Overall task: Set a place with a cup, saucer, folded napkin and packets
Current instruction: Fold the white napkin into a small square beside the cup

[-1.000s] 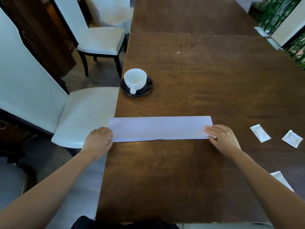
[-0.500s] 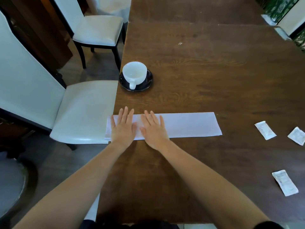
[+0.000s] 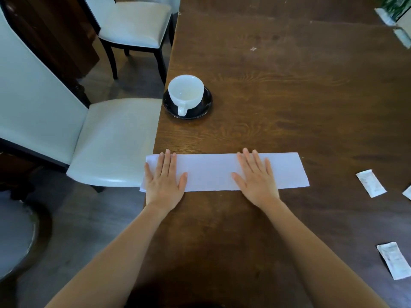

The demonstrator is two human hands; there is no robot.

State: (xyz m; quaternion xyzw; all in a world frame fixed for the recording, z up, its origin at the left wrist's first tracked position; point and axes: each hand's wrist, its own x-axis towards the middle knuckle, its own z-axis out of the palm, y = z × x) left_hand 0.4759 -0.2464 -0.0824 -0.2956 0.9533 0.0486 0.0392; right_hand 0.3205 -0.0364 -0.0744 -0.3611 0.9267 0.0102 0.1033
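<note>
Fingers [image 3: 165, 162] of the left hand [image 3: 163, 185] and right hand [image 3: 258, 181] lie flat and released, pressing the long folded napkin [image 3: 211, 172] onto the surface [image 3: 289, 96]. Step in hand: creasing the fold. Cup [image 3: 185, 91] on saucer [image 3: 205, 105] stands at 12 o'clock; packets [image 3: 370, 183] lie at 3 o'clock. The next move likely calls for another fold, ends aligned.

White cup [image 3: 186, 90] upright on black saucer [image 3: 205, 104], far left; long folded napkin [image 3: 213, 172] flat, near; three white packets [image 3: 370, 182] right.
</note>
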